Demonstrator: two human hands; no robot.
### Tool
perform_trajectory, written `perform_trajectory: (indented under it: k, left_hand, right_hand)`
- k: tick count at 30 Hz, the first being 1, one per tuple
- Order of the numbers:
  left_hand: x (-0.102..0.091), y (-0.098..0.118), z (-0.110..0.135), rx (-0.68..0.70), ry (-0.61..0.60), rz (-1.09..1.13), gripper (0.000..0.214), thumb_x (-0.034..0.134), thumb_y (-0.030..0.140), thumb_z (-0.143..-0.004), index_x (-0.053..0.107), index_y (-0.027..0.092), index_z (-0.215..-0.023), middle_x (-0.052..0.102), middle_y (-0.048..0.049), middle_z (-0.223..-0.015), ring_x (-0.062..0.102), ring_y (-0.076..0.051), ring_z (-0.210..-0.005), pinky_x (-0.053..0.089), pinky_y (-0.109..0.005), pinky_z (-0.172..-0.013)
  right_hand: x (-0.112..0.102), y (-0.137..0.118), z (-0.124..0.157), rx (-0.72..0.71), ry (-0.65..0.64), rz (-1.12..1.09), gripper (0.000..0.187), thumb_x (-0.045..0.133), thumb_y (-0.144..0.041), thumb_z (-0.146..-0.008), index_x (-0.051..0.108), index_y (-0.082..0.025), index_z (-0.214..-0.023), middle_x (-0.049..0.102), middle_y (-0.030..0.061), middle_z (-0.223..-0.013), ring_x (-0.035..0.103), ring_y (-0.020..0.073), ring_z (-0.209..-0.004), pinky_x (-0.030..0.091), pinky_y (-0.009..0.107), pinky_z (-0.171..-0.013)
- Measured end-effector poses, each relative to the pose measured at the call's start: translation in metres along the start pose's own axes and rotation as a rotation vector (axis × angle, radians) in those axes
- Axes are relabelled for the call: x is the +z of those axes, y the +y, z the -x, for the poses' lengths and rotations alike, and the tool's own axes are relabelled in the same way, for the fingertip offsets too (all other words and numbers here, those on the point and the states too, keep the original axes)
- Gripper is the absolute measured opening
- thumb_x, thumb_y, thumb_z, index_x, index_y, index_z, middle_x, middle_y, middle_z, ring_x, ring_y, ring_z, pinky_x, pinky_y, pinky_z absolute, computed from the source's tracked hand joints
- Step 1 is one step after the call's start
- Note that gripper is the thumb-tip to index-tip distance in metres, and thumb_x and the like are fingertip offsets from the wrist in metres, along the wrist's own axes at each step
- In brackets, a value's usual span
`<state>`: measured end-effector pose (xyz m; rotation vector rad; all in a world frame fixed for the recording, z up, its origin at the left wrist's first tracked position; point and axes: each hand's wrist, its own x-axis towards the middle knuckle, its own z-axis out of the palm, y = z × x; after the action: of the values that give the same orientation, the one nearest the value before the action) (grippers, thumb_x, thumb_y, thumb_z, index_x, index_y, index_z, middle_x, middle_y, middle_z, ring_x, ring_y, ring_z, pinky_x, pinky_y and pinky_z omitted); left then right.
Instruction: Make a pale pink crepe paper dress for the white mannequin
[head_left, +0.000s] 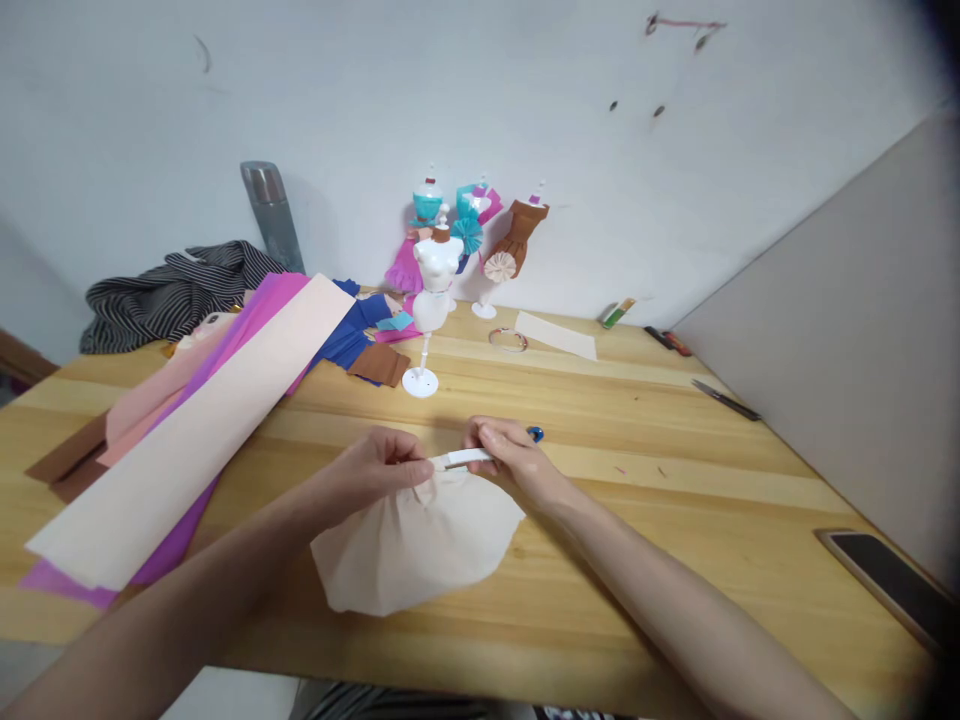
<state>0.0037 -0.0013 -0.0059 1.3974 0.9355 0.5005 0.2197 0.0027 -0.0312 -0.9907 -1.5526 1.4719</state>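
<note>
My left hand [390, 462] is closed, its thumb and fingers pinching the gathered top edge of a cream crepe paper piece [416, 545]. The paper fans out below like a small pleated skirt, above the table's front. My right hand [510, 452] is closed round one end of a narrow white strip [469, 457], whose other end meets the gathers beside my left thumb. Whether the strip is stuck to the paper I cannot tell. A small blue ring-shaped thing [535, 434] shows just behind my right hand; the rest of it is hidden.
A bare white mini dress form [436, 270] stands ahead, with several dressed ones behind. Crepe paper sheets [202, 430] are piled left, near striped cloth [180, 290] and a bottle [271, 215]. A bracelet [508, 340], tweezers [726, 400] and a phone [889, 580] lie right.
</note>
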Motion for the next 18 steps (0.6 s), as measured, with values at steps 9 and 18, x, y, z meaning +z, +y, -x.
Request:
perform_trajectory:
  k: [9, 18]
  left_hand:
    - [0.001, -0.006, -0.001, 0.090, 0.064, -0.065, 0.027, 0.060, 0.037, -0.075, 0.054, 0.015, -0.060, 0.053, 0.0008, -0.059, 0.049, -0.012, -0.058, 0.034, -0.023, -0.056]
    - [-0.002, 0.001, 0.003, 0.276, 0.049, -0.248, 0.021, 0.057, 0.030, -0.079, 0.060, 0.015, -0.065, 0.068, -0.0051, -0.085, 0.061, -0.018, -0.085, 0.044, -0.027, -0.078]
  right_hand:
    - [0.002, -0.003, 0.002, 0.070, -0.027, 0.062, 0.053, 0.047, -0.064, -0.085, 0.054, -0.016, -0.063, 0.040, -0.0040, -0.053, 0.032, 0.0098, -0.050, 0.023, 0.026, -0.051]
    - [0.002, -0.011, 0.007, 0.108, -0.231, 0.128, 0.053, 0.048, -0.068, -0.083, 0.049, -0.017, -0.069, 0.038, -0.0035, -0.061, 0.033, 0.0093, -0.056, 0.026, 0.023, -0.051]
